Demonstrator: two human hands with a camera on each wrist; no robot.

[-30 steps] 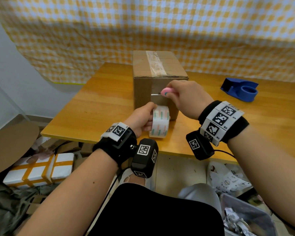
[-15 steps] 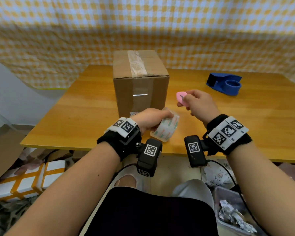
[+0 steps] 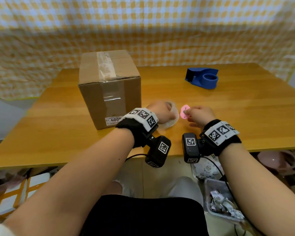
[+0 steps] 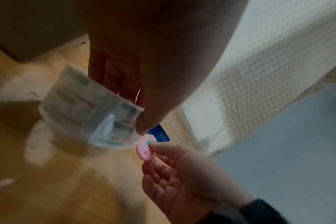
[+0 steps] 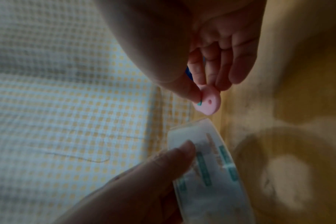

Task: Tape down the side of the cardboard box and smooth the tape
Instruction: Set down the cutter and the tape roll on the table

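Note:
A brown cardboard box (image 3: pixel 109 89) stands on the wooden table (image 3: pixel 228 120), clear tape (image 3: pixel 111 97) running over its top and down the near side. My left hand (image 3: pixel 160 114) grips a roll of clear tape (image 3: pixel 173 114) just right of the box, low over the table; the left wrist view shows fingers through the roll (image 4: pixel 90 118), thumb outside. My right hand (image 3: pixel 200 115) pinches a small pink cutter (image 3: pixel 184 111) between thumb and forefinger, right beside the roll. The cutter (image 5: pixel 208 103) shows a teal slider and no blade that I can make out.
A blue tape dispenser (image 3: pixel 203 78) sits at the back right of the table. A yellow checked cloth (image 3: pixel 143 31) hangs behind. Below the table edge lie wrapped boxes (image 3: pixel 12 198) on the left and a bin of scraps (image 3: pixel 223 201) on the right.
Both hands have drawn back from the box's near side toward the right. The roll has come away from the box, leaving the tape strip on it. The cutter has left the tape.

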